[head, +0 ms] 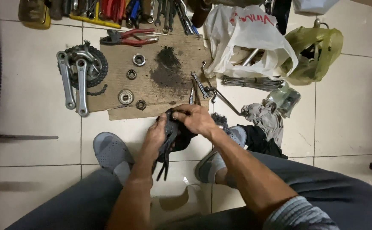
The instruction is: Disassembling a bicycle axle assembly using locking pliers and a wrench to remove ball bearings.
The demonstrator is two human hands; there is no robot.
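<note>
Above tiled floor (32, 110), between knees: left hand (157, 135) wraps dark greasy part (172, 133), possibly rag-covered; long axis runs downward. Right hand (196, 119) pinches its top end, fingers pressed together. Cardboard (160, 91) just beyond.

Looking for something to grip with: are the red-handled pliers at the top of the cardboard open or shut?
Open. The red-handled pliers lie flat at the edge of the cardboard with their two handles spread apart, a clear gap between them.
</note>
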